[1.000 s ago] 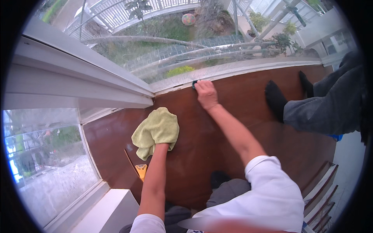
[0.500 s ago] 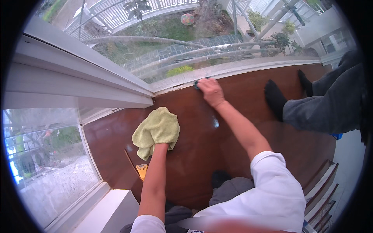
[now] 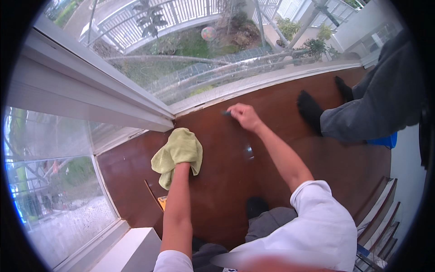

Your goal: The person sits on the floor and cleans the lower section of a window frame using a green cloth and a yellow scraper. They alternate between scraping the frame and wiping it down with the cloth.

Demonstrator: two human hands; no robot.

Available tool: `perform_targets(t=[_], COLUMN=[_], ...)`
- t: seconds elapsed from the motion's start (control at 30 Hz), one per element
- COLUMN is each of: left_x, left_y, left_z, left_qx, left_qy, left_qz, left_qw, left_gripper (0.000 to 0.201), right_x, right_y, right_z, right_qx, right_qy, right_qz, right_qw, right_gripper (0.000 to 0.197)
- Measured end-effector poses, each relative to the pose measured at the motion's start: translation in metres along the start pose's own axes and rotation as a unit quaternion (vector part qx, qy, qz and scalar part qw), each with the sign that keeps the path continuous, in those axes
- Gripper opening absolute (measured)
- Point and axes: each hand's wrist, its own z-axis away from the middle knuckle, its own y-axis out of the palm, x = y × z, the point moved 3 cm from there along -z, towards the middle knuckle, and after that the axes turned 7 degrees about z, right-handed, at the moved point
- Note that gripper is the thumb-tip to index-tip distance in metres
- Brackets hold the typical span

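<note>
In the head view, a glossy reddish-brown wooden floor (image 3: 217, 156) fills the middle, bounded on the far side by a wide window (image 3: 181, 75) onto a garden and on the left by another window (image 3: 63, 170), a thick white frame (image 3: 97, 86) between them. The left hand (image 3: 182, 168) is tucked into a green cloth (image 3: 183, 144) on the floor's left part; its fingers are hidden, so their state cannot be told. The right hand (image 3: 245, 116), farther off and rightward, pinches a small dark object (image 3: 226, 113) near the far window's sill. A yellow item (image 3: 162, 202) lies beside the left forearm. Another person's legs (image 3: 367, 118) stand at far right, near a blue container (image 3: 385, 141); steps (image 3: 378, 217) show at near right.
</note>
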Motion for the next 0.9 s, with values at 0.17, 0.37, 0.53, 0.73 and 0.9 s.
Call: perform_targets(t=[0.17,0.37,0.53,0.73,0.9], left_x=[-0.026,-0.114,-0.100,-0.071,-0.065], left_y=[-0.029,-0.128,-0.116,-0.018,-0.009], left_z=[-0.015,0.011,0.045,0.083,0.083], left_qx=[-0.064,-0.078,-0.111,0.074,0.172], left_qy=[0.023,0.186,0.149,-0.095,-0.158], left_qz=[0.447,0.176,0.340,0.726,0.805], left_qw=[0.892,0.963,0.922,0.677,0.546], left_gripper=[0.025,0.017,0.039,0.050,0.047], right_x=[0.062,0.124,0.139,0.129,0.104], right_y=[0.051,0.049,0.022,0.022,0.017], right_z=[0.069,0.070,0.073,0.089,0.094], right_qx=[0.228,0.087,-0.094,-0.098,-0.080], right_qy=[-0.025,-0.166,-0.187,-0.167,-0.216], right_qz=[-0.082,0.048,0.048,0.083,0.092], right_qw=[0.970,0.981,0.977,0.978,0.969], right_gripper=[0.022,0.020,0.027,0.037,0.042])
